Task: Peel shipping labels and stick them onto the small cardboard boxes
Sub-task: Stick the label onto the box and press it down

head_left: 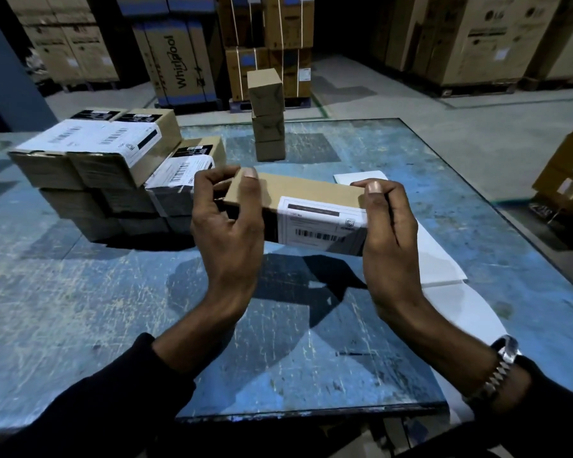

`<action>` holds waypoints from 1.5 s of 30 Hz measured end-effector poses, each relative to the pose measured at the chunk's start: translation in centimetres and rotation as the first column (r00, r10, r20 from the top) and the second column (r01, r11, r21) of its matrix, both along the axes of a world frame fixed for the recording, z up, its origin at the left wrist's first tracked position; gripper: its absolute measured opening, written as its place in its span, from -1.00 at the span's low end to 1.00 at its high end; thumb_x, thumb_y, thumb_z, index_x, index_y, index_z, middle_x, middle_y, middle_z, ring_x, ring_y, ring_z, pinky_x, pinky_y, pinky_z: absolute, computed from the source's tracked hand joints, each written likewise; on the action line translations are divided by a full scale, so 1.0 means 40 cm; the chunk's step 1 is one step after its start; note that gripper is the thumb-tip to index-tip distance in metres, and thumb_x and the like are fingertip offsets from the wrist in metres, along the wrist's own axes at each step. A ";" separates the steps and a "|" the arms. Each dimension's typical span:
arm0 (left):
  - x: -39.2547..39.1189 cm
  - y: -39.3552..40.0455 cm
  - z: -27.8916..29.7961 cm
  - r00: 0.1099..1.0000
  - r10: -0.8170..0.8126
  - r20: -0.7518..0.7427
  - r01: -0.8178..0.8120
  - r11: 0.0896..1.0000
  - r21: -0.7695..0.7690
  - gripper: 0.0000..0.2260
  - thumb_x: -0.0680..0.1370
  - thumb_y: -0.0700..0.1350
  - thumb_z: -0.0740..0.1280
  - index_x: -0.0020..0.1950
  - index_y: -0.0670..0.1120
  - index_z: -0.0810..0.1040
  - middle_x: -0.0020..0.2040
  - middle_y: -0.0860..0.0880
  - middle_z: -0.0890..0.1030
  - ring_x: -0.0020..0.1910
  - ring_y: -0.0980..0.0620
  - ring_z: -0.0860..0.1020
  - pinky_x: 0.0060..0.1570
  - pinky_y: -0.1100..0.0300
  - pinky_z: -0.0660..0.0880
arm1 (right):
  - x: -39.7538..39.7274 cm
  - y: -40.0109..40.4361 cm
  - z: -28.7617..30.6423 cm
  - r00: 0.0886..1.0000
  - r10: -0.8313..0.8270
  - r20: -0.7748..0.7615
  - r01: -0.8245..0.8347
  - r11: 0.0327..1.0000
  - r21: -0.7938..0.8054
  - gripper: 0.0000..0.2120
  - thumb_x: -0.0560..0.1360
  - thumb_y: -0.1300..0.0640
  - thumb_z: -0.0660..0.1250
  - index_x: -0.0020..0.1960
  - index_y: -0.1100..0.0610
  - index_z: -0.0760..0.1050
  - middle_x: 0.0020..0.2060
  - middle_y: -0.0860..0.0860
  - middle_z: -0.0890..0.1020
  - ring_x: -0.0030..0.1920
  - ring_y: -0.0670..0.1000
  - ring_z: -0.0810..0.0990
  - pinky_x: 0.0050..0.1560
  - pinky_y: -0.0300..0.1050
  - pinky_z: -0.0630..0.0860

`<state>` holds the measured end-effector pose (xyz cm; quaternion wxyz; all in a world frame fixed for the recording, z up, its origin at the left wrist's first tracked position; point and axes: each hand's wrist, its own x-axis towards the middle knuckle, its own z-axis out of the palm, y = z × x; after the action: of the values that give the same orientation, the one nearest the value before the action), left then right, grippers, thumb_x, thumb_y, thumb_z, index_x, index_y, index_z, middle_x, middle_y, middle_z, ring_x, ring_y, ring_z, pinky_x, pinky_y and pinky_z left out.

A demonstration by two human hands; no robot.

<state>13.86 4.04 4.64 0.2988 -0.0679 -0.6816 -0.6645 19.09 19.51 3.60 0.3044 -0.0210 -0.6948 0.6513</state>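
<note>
Left hand (227, 223) and right hand (389, 233) grip a labelled box (298, 196) by its ends — held above the table (80, 292) middle.

Hiding the left end of the held cardboard box (298, 193) behind the left hand (227, 223), and its right end behind the right hand (391, 233). Blurring the shipping label (321, 226) print past reading. Covering part of the white label sheets (444, 259) at three o'clock. Running off the frame at nine o'clock: the scratched blue table (80, 292).
</note>
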 end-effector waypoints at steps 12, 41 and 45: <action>0.026 0.027 -0.026 0.992 -0.060 0.107 0.070 0.993 -0.091 -0.30 0.38 0.39 0.55 0.33 0.08 0.38 0.24 0.04 0.54 0.21 0.07 0.61 0.13 0.00 0.66 | 0.008 -0.010 0.012 0.999 -0.005 -0.040 0.004 1.000 -0.025 -0.66 0.65 -0.25 0.31 0.23 -0.01 0.43 -0.03 -0.11 0.62 -0.05 -0.12 0.64 -0.13 -0.23 0.57; 0.047 0.032 -0.022 0.987 -0.048 0.151 0.059 0.996 -0.068 -0.27 0.35 0.41 0.56 0.28 0.04 0.38 0.17 0.02 0.59 0.08 0.15 0.65 0.05 0.13 0.65 | -0.011 0.005 -0.001 0.999 -0.044 0.030 0.044 0.999 0.015 -0.69 0.64 -0.20 0.38 0.18 0.02 0.54 -0.09 -0.16 0.68 -0.10 -0.18 0.67 -0.17 -0.27 0.54; 0.045 0.038 -0.029 0.981 -0.064 0.183 0.077 0.995 -0.064 -0.30 0.37 0.31 0.63 0.29 0.06 0.35 0.20 0.05 0.56 0.11 0.20 0.62 0.12 0.11 0.64 | -0.013 0.003 -0.004 0.997 -0.073 0.007 0.073 0.995 0.066 -0.70 0.60 0.02 0.50 0.24 0.07 0.50 -0.14 -0.24 0.68 -0.15 -0.20 0.70 -0.24 -0.30 0.57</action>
<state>15.67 5.54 3.49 0.2094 -0.0417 -0.7261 -0.6536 18.59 19.63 3.43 0.3251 -0.0397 -0.7160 0.6166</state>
